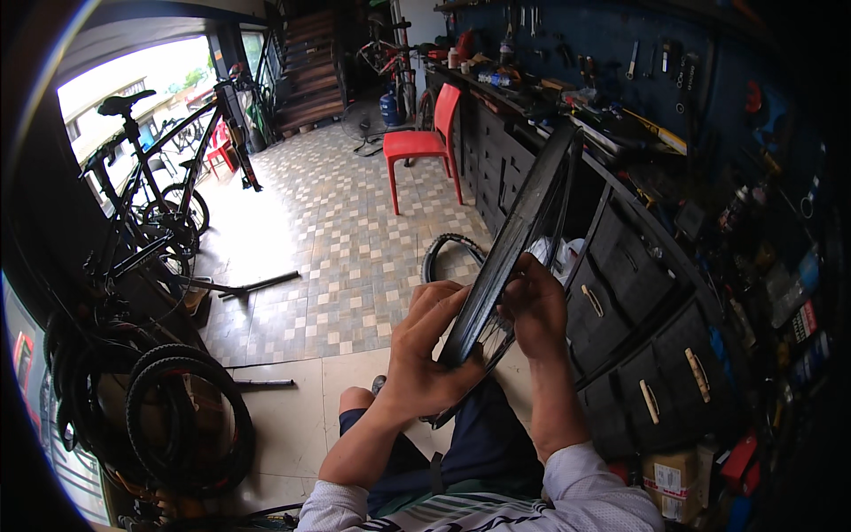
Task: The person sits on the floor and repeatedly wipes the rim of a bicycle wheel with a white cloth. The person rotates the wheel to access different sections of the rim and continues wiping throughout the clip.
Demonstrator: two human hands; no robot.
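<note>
Between both hands, head view: one dark, narrow, spoked bicycle wheel [520, 222], tilted upward, outer channel apparently bare. Left hand [418, 350]: clasped round its lower part. Right hand [537, 310]: fingers curled at its right side (whether pinching anything, cannot tell). Stage, judged: channel exposed, handling unfinished; remainder undeterminable. Beyond: one black, ring-shaped rubber tyre [431, 262], unmounted.
</note>
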